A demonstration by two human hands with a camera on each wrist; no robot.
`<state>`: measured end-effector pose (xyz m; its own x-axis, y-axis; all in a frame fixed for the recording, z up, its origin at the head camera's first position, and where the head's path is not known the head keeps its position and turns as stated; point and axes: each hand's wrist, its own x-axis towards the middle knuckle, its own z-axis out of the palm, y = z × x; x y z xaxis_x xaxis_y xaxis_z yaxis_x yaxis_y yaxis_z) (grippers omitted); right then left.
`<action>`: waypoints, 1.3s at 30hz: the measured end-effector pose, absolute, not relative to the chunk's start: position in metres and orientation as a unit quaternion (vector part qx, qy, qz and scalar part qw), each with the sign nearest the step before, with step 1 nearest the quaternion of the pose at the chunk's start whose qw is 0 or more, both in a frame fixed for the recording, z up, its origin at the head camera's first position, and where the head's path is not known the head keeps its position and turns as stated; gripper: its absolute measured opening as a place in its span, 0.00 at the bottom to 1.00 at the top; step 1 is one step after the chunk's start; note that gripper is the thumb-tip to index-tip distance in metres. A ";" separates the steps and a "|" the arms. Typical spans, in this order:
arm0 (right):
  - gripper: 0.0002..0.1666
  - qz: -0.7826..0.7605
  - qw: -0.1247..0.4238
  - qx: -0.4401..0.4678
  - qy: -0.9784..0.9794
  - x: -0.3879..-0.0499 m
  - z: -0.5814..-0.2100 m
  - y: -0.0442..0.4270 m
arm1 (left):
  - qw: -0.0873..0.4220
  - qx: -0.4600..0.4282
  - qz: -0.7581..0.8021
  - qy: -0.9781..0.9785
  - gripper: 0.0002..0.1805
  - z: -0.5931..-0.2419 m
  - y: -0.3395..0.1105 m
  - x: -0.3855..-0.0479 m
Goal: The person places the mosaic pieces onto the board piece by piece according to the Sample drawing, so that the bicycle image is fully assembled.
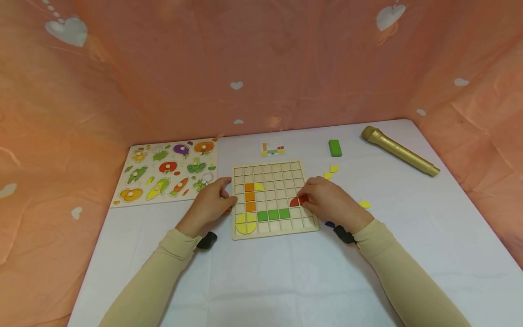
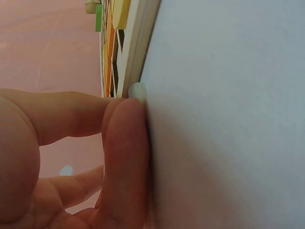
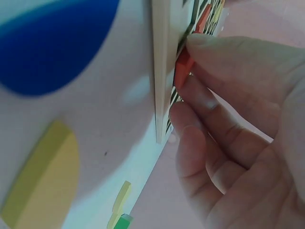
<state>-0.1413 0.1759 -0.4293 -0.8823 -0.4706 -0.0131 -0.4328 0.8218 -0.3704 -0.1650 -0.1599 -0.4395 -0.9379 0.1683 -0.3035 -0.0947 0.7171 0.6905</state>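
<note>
Grid board (image 1: 271, 194) between left hand (image 1: 210, 202) (loose, at the board's edge) and right hand (image 1: 330, 203), red piece (image 3: 182, 71) in its pinch.

Looks like a curtained-off play corner to me, can't tell if it's in someone's home or a studio. Orange cloth (image 1: 261, 54) with white hearts (image 1: 67, 32) hangs far, left and right around a white table (image 1: 261, 281). Pretty kid-friendly too: veggie puzzle (image 1: 152, 164) far left, grid board (image 1: 270, 195) mid-table, gold mic (image 1: 402, 152) far right.
</note>
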 end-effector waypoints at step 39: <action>0.11 -0.184 0.058 -0.237 0.952 -0.143 -0.430 0.175 | 0.177 0.024 0.372 0.911 0.39 -0.439 -0.160 -0.165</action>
<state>-0.1426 0.1747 -0.4296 -0.8806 -0.4733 -0.0240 -0.4305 0.8200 -0.3772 -0.1645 -0.1603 -0.4385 -0.9359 0.1763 -0.3051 -0.0874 0.7226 0.6857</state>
